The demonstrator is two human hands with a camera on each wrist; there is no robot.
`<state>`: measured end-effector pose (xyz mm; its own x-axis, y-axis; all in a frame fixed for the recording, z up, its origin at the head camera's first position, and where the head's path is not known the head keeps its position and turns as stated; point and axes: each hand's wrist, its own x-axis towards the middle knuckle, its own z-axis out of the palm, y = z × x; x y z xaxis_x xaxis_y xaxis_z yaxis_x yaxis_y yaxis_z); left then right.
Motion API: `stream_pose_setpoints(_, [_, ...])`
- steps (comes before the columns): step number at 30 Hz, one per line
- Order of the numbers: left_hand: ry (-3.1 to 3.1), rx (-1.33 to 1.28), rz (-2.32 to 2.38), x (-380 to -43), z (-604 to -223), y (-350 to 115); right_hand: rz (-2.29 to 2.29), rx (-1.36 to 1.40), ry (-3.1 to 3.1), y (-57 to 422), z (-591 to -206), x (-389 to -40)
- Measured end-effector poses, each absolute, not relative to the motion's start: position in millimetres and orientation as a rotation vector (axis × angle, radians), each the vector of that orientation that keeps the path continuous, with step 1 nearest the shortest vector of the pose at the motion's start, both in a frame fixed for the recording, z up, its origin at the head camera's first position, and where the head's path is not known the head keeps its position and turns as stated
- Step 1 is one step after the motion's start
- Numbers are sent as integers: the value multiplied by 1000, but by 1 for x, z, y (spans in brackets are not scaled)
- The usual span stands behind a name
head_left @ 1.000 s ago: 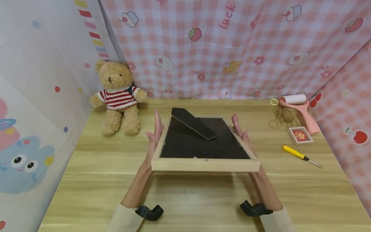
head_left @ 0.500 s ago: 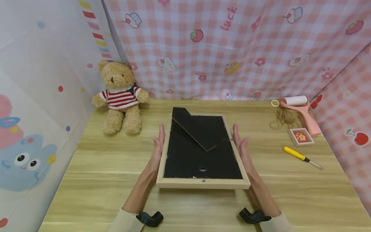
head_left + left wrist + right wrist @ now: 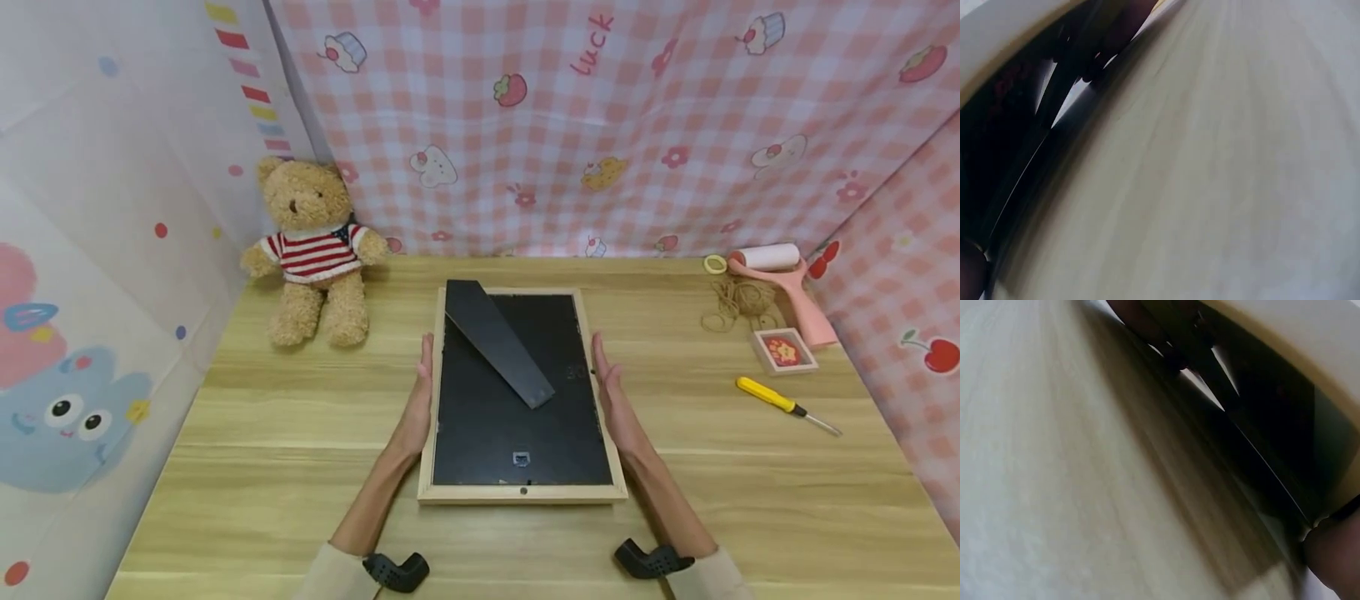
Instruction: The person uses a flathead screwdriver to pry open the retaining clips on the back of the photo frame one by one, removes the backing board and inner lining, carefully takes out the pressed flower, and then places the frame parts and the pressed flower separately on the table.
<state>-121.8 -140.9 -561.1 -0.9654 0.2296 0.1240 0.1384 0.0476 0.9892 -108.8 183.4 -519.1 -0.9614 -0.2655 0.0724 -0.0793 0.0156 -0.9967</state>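
A picture frame [image 3: 480, 425] with a pale wood border lies back side up between the two hands. Its black backing carries a black easel stand [image 3: 501, 346], set slantwise. The left hand [image 3: 415, 417] holds the frame's left side, and the right hand [image 3: 621, 412] holds the right side. Index fingers and thumbs stretch along the outer edges. Both wrist views look beneath the frame, where its dark underside is just above the tabletop and fingertips are tucked under the border. The head view hides those lower fingers.
A teddy bear [image 3: 313, 250] sits at the back left of the wooden table [image 3: 300, 467]. At right are a pink lint roller [image 3: 802, 304], twine [image 3: 742, 298], a yellow ring [image 3: 715, 264], a small framed box [image 3: 784, 351] and a yellow-handled screwdriver [image 3: 783, 402]. Patterned cloth surrounds the table.
Both hands have lowered the frame from a raised, tilted position until it is nearly flat at the tabletop, its near edge coming down and toward the person. The other things stay put.
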Motion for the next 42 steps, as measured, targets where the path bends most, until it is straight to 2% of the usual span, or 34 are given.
stream_pose_setpoints(7, [2262,386,2107,-113,-544,-138,-2157,-475,2060,185,-536,-115])
stream_pose_setpoints(16, [2397,456,1912,-111,-522,-138,-2034,-303,2181,194,-568,-132])
stream_pose_setpoints(21, [2479,494,1788,-116,-520,-138,-1925,-242,2335,189,-555,-128])
stream_pose_setpoints(28, [2587,494,1647,-116,-521,-132,-1754,-197,2461,175,-513,-107])
stream_pose_setpoints(34, [2629,383,1674,-120,-519,-129,-1769,-143,2439,177,-508,-109])
stream_pose_setpoints(39, [2607,450,1549,-136,-510,-145,-1722,-102,2546,221,-493,-108])
stream_pose_setpoints(42, [2536,577,1458,-156,-505,-167,-1378,-137,2950,275,-473,-107])
